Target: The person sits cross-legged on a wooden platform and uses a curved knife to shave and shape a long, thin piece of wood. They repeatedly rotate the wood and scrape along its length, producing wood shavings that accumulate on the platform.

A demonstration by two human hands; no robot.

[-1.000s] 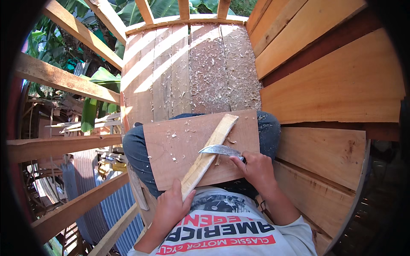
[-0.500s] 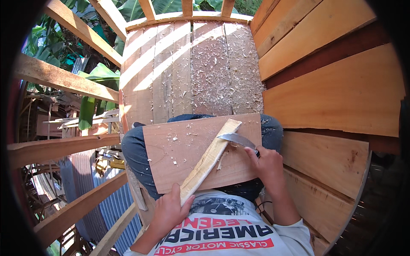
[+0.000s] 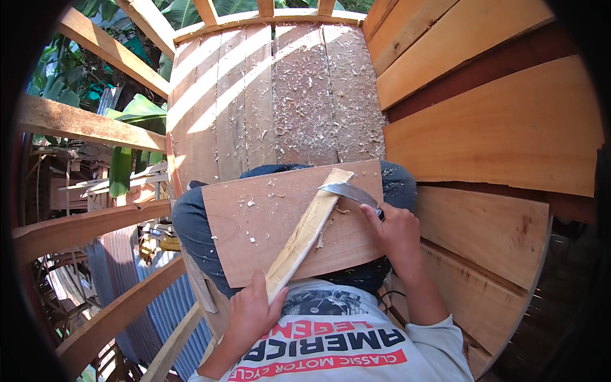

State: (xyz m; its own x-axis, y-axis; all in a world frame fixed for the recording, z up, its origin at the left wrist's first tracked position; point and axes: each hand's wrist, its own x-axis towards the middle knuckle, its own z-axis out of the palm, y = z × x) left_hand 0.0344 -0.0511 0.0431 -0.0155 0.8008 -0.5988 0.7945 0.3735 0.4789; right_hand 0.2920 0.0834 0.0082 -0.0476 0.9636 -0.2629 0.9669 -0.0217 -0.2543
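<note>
A pale wooden stick [image 3: 304, 235], long and flat-sided, lies slantwise across a thin brown board [image 3: 232, 219] on my lap. My left hand [image 3: 251, 312] is closed round its near end, against my shirt. My right hand [image 3: 396, 230] grips the handle of a curved-bladed knife [image 3: 349, 193]; most of the handle is hidden in the fingers. The blade lies across the stick near its far end, touching the upper face. A few small wood chips [image 3: 251, 204] are scattered on the board, and a thin shaving [image 3: 320, 240] rests beside the stick.
My crossed legs [image 3: 202, 229] support the board. Wood shavings [image 3: 312, 108] cover much of the plank floor [image 3: 197, 127] ahead. An orange-brown plank wall [image 3: 490, 127] rises close on the right. Slatted railing bars [image 3: 95, 121] stand at the left, with corrugated metal sheets [image 3: 172, 312] beyond and below.
The whole view has shifted slightly, so everything sits a little further left and up. The blade stays near the stick's far end, and both hands keep their holds.
</note>
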